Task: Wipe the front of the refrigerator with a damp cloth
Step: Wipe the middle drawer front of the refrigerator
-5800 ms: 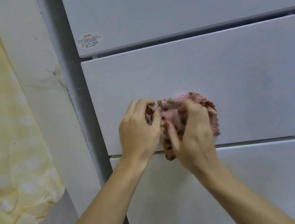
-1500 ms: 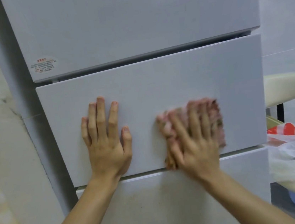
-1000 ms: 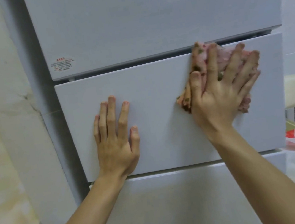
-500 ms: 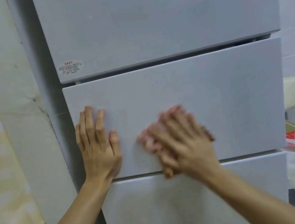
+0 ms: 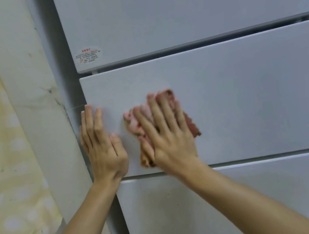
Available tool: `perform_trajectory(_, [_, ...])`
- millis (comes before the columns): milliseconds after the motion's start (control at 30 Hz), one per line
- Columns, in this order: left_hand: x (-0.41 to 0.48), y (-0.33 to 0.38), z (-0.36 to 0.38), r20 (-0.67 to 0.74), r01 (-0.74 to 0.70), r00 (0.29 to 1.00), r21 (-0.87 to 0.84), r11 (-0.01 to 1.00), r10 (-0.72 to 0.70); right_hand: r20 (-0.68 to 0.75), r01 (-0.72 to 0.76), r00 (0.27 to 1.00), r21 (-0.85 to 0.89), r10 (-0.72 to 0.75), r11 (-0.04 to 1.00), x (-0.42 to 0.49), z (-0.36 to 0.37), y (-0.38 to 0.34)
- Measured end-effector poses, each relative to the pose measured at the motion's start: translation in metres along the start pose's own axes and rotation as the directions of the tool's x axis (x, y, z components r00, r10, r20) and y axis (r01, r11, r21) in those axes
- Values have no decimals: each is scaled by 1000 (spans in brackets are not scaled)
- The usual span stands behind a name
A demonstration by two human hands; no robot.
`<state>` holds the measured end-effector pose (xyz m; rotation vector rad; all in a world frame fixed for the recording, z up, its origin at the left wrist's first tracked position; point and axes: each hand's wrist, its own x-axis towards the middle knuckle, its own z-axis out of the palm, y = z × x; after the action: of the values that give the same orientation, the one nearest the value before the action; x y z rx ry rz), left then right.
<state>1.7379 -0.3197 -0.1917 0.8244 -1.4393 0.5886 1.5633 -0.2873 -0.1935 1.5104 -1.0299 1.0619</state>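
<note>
The pink patterned cloth (image 5: 170, 126) lies crumpled and flat against the middle drawer front (image 5: 244, 96) of the white refrigerator (image 5: 176, 13), in that panel's lower left part. The right hand (image 5: 168, 134) presses on it with fingers spread wide, palm over the cloth; cloth edges show above the fingertips, to the left and to the right of the hand. The cloth's lowest fold sits just above the drawer's bottom edge. The left hand (image 5: 102, 148) rests open and flat on the same panel just beside the cloth, fingers close together, its outer fingers at the panel's left edge.

To the right of the cloth the drawer front is bare all the way to its right edge, and bare above up to the gap under the upper door. A small label (image 5: 88, 56) sits at the upper door's lower left corner. The lower drawer front (image 5: 228, 201) below shows faint specks. Left of the refrigerator stands a marked wall (image 5: 30, 93), with yellow checked fabric (image 5: 0, 155) hanging beside it.
</note>
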Motion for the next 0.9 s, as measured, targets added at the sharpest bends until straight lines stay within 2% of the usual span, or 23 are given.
perform_trajectory(167, [2,7,-3,16,11,1000,-23,1000,-11,139,270,953,23,-271,963,-64,0,-1])
perform_trajectory(233, [0,12,-1,25,16,1000,-28,999,-16,147,296,944,21,-296,955,-78,-7,18])
perform_trajectory(267, [-1,13,0,30,21,999,-31,999,-20,134,260,956,13,-259,966,-83,-13,32])
perform_trajectory(333, [-3,15,2,42,25,999,-39,999,-24,77,79,994,-21,-77,997,-91,-29,68])
perform_trajectory(400, [-4,17,4,45,21,999,-41,999,-19,-5,-192,981,-72,192,979,-94,-48,111])
perform_trajectory(467, [-4,18,5,41,17,999,-41,999,-16,-78,-444,896,-94,438,891,-90,-65,148])
perform_trajectory(533, [-4,19,7,36,20,999,-44,999,-18,-130,-602,796,-81,591,794,-78,-72,163])
perform_trajectory(600, [-3,19,6,31,33,999,-53,998,-32,-200,-699,709,-73,676,712,-56,-70,159])
perform_trajectory(667, [-3,17,4,27,34,999,-65,997,-32,-269,-730,668,-60,694,681,-24,-63,146])
perform_trajectory(733, [-1,14,1,28,13,1000,-87,996,-11,-298,-691,704,-75,645,719,9,-51,125])
perform_trajectory(800, [-1,11,-3,36,3,999,-109,994,1,-259,-580,797,-79,545,811,32,-39,98])
perform_trajectory(900, [-1,7,-5,28,-18,999,-133,991,22,-213,-421,892,-69,399,904,38,-24,61])
